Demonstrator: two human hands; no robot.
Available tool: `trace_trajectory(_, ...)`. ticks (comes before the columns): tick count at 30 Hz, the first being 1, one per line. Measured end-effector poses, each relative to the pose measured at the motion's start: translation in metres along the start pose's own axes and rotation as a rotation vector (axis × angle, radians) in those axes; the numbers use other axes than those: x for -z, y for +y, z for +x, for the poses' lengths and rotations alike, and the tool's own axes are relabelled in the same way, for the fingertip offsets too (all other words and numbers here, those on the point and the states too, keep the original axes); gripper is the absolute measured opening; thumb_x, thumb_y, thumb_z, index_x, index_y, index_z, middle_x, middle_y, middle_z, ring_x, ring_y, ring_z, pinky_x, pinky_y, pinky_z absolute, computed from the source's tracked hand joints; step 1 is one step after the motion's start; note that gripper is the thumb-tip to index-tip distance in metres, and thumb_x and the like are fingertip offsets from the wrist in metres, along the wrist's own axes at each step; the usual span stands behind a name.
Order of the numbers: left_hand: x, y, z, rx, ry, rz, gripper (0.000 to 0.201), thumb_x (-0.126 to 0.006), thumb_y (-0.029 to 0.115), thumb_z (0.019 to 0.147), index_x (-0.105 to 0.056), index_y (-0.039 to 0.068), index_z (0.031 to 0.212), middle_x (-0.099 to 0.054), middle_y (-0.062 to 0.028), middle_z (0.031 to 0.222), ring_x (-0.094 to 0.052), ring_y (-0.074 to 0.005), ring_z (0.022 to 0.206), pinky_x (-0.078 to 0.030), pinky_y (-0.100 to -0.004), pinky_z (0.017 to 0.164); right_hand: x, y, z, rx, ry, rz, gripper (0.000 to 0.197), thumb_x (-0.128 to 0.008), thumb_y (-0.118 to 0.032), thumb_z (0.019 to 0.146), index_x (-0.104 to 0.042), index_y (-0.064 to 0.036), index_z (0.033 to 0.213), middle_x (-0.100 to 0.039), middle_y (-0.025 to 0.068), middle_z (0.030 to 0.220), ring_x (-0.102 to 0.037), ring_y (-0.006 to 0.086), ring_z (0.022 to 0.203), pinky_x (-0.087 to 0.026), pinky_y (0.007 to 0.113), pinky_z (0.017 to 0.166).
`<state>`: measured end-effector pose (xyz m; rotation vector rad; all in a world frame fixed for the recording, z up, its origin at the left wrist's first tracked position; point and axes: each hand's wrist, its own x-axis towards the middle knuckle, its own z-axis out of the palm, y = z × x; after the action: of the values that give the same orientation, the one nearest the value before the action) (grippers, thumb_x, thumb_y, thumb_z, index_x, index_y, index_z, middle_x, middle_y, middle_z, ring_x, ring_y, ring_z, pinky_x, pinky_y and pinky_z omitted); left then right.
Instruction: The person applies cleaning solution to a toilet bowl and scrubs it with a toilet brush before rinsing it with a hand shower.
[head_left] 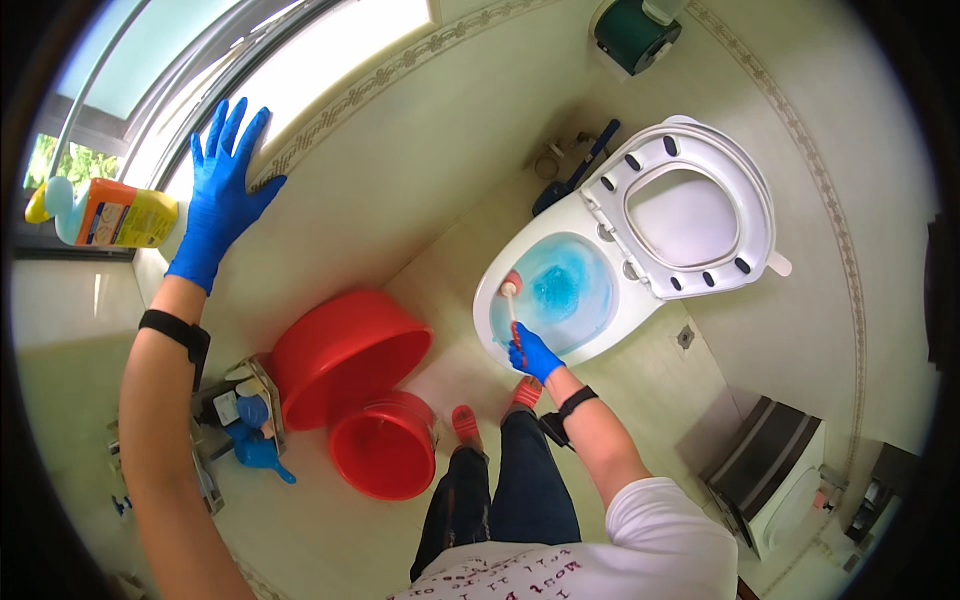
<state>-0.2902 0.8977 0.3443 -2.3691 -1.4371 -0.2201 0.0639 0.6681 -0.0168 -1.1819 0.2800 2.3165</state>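
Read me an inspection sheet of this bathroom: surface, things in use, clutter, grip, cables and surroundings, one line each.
Surface: pale floor, with a drain beside the toilet.
Things in use: brush with its head inside the toilet; blue water there; seat raised.
Clutter: red basin and red bucket side by side, blue scoop nearby.
Grip: right hand, gloved, closed on the brush; left hand, gloved, fingers spread near the window, contact unclear.
Cables: nothing seen.
Surroundings: orange and yellow bottle by the window; green holder on the wall; blue-handled tool beside the toilet.
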Motion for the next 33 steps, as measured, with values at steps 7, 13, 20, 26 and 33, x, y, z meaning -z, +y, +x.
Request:
trace_trajectory(7, -0.007, 0.007, 0.005, -0.023, 0.018, -0.02, 0.07, -0.065, 0.023, 0.061, -0.033, 0.017, 0.123, -0.025, -0.0103, 0.129, -0.017, -0.0299, 0.122, -0.015, -0.057, 0.092, 0.032, -0.051, 0.037, 0.205, -0.32, 0.615, 0.021, -0.047, -0.024, 0.082, -0.056, -0.0126, 0.067, -0.036, -0.0035, 0.047, -0.037, 0.01, 0.038, -0.035, 0.023, 0.038)
trace_trajectory(13, 0.0, 0.004, 0.003, -0.021, 0.018, 0.005, 0.069, -0.065, 0.024, 0.062, -0.033, 0.017, 0.123, -0.025, -0.0094, 0.13, -0.017, -0.0297, 0.122, -0.015, -0.0573, 0.092, 0.048, -0.072, 0.051, 0.137, -0.761, 0.522, 0.037, -0.043, -0.031, 0.083, -0.043, -0.0057, 0.109, -0.053, 0.0059, 0.096, -0.049, 0.0168, 0.086, -0.038, 0.03, 0.081)
trace_trajectory(20, 0.006, -0.011, -0.008, -0.007, 0.012, 0.052, 0.07, -0.065, 0.026, 0.062, -0.032, 0.019, 0.123, -0.024, -0.0089, 0.13, -0.017, -0.0293, 0.122, -0.015, -0.0571, 0.092, 0.103, 0.029, -0.057, -0.08, 0.102, -1.514, 0.026, -0.041, -0.033, 0.081, -0.055, -0.0119, 0.087, -0.051, -0.0007, 0.066, -0.042, 0.0093, 0.052, -0.039, 0.025, 0.046)
trace_trajectory(26, -0.019, 0.009, 0.016, -0.004, 0.045, 0.005, 0.071, -0.065, 0.027, 0.061, -0.032, 0.019, 0.124, -0.024, -0.0087, 0.13, -0.016, -0.0276, 0.123, -0.014, -0.0578, 0.092, 0.075, -0.016, -0.046, -0.208, -0.014, -0.785, 0.032, -0.038, -0.037, 0.082, -0.056, -0.0111, 0.09, -0.053, 0.0008, 0.062, -0.037, 0.0114, 0.038, -0.037, 0.026, 0.041)
trace_trajectory(33, -0.01, -0.001, 0.006, -0.041, 0.077, 0.021, 0.068, -0.064, 0.026, 0.063, -0.032, 0.019, 0.123, -0.024, -0.008, 0.131, -0.017, -0.0281, 0.123, -0.016, -0.0583, 0.091, 0.08, -0.068, -0.086, -0.522, 0.414, -1.766, 0.039, -0.045, -0.035, 0.077, -0.05, -0.0096, 0.106, -0.058, 0.004, 0.073, -0.045, 0.0132, 0.04, -0.043, 0.026, 0.043)
